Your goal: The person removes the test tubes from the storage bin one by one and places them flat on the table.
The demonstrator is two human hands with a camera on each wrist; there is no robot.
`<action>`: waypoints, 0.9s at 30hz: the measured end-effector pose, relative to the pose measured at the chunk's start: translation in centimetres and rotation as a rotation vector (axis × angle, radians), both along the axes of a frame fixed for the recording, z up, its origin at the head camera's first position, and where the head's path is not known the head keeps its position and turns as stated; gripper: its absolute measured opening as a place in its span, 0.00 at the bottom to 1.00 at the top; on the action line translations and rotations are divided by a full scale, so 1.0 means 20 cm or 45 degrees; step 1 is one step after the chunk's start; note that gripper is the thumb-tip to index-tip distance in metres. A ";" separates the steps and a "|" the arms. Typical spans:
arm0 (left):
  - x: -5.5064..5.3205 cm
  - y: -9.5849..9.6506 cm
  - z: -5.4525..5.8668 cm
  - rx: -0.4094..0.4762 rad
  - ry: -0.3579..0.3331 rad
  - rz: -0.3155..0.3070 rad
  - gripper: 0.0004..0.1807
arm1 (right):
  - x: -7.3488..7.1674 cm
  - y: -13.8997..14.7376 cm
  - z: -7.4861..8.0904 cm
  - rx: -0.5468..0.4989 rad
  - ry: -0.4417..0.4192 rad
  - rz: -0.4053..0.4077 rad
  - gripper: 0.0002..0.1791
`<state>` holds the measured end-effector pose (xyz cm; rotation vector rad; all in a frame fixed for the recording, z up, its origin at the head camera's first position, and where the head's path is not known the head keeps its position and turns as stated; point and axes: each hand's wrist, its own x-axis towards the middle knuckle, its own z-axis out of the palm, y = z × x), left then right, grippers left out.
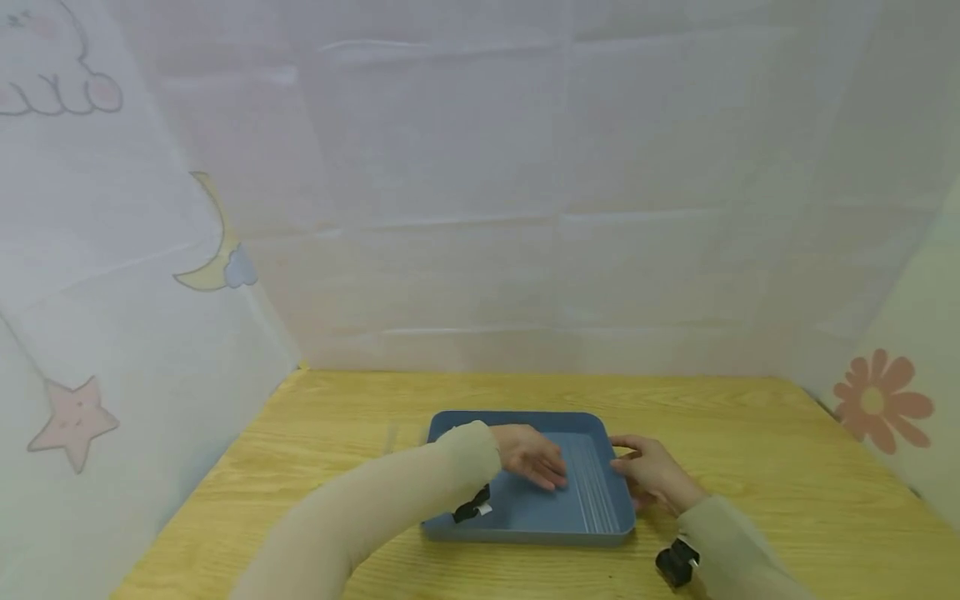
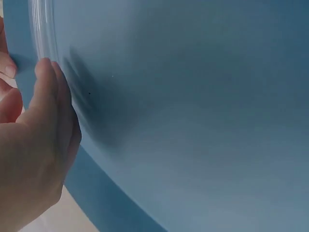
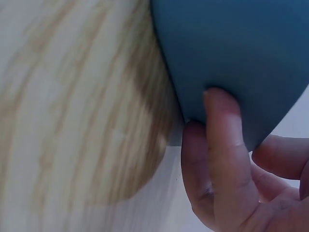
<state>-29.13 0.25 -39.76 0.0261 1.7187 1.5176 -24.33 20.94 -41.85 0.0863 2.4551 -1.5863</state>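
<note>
A shallow blue tray [image 1: 517, 517] with rounded corners sits on the wooden table. Several thin clear rods [image 1: 595, 492] lie side by side along its right part; the left wrist view shows clear rods [image 2: 43, 29] too. My left hand [image 1: 531, 457] reaches over the tray, its fingers nearly straight and together, fingertips beside the rods; whether they touch is hard to tell. At the right wall, my right hand [image 1: 654, 472] grips the tray. In the right wrist view, one finger presses the outer wall [image 3: 251, 53] and another lies at its lower edge.
Left of the tray, a faint clear item [image 1: 390, 437] lies on the table [image 1: 315, 433], partly behind the left sleeve. Pale printed sheets [image 1: 555, 208] stand behind and at both sides. A small black device [image 1: 677, 562] is strapped at the right wrist.
</note>
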 end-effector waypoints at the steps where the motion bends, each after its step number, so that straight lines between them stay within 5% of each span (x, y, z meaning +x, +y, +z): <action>1: 0.00 0.00 -0.01 -0.002 -0.010 -0.003 0.29 | 0.00 0.00 0.00 0.001 -0.001 0.000 0.26; 16: -0.02 0.05 -0.03 -0.053 -0.012 0.015 0.17 | 0.00 -0.02 0.02 -0.023 0.003 0.020 0.26; 22: -0.01 0.11 -0.03 -0.174 0.092 0.079 0.16 | -0.01 0.00 0.01 -0.056 -0.002 0.032 0.26; 27: 0.01 0.16 -0.03 -0.294 0.165 0.162 0.25 | 0.00 0.01 0.01 -0.073 -0.007 0.037 0.27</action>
